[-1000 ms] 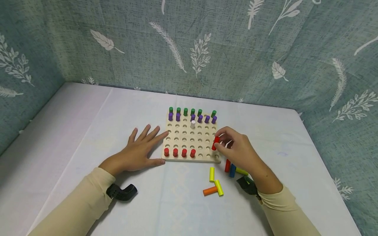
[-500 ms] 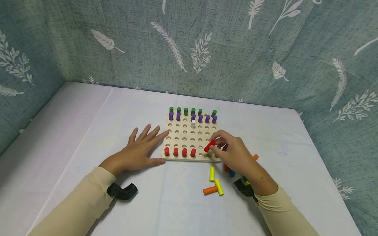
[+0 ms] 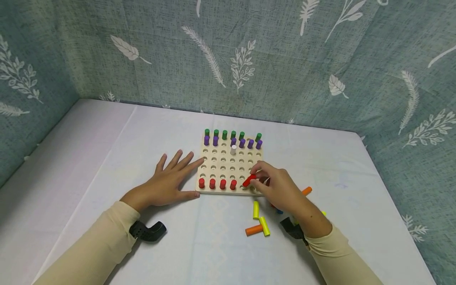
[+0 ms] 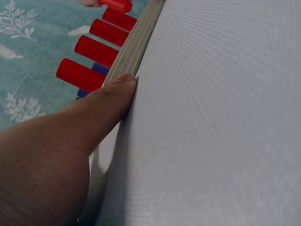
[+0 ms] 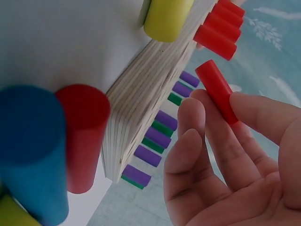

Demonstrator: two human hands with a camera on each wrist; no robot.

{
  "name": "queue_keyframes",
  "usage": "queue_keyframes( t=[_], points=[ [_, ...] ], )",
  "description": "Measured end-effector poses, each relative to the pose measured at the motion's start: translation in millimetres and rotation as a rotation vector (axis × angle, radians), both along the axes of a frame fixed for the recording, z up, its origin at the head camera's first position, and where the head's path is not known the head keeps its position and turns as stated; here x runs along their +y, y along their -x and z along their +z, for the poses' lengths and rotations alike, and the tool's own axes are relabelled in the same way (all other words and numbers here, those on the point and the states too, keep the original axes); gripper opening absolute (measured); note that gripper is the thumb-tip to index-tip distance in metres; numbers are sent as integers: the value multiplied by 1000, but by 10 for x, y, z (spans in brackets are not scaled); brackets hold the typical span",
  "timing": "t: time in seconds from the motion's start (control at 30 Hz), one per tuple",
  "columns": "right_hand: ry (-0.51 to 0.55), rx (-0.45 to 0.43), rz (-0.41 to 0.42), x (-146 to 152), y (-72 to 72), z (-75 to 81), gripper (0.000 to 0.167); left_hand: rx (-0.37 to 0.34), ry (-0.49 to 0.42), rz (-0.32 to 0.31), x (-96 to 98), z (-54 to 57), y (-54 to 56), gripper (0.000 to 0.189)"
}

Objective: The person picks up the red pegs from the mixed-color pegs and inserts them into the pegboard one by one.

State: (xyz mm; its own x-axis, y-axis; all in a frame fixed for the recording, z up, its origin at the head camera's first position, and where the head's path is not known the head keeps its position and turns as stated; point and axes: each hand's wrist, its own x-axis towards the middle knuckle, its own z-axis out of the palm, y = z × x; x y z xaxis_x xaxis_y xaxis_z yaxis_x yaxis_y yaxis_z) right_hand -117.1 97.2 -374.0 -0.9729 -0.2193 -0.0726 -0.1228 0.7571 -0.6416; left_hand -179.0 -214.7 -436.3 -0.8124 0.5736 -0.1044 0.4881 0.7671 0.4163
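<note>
A wooden pegboard (image 3: 218, 171) lies on the white table, its front row bearing several upright red pegs (image 3: 222, 184) from the left corner. My right hand (image 3: 276, 186) pinches another red peg (image 5: 216, 89) between thumb and fingers, tilted, its lower end close to the hole just right of that red row; whether it touches the hole I cannot tell. My left hand (image 3: 174, 183) lies with fingers spread at the board's left side, the thumb (image 4: 110, 96) against its edge. Purple pegs (image 3: 242, 143) and green pegs (image 3: 225, 134) fill most of the two back rows. One white peg (image 3: 233, 149) stands before them.
In front of the board lie yellow pegs (image 3: 256, 210) and an orange peg (image 3: 254, 230). Partly hidden by my right hand are a blue peg (image 5: 33, 150), a loose red peg (image 5: 84, 136) and another orange peg (image 3: 306, 191). Patterned green cloth (image 3: 156, 51) hangs behind the table.
My right hand has moved left and slightly toward me with the red peg, tilting it more, from the board's right edge to beside the red row. My left hand has stayed put.
</note>
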Motion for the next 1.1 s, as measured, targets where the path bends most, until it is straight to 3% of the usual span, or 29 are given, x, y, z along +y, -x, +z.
queue_keyframes(
  t=[0.3, 0.83, 1.1],
  points=[
    [-55, 16, 16, -51, 4, -22, 19, 10, -4, 1, -7, 4, 10, 99],
    [-107, -41, 7, -104, -30, -79, 19, 5, -22, -16, -22, -19, -17, 98],
    [-125, -6, 15, -123, -25, -65, 19, 10, -8, -11, -20, -2, 2, 98]
  ],
)
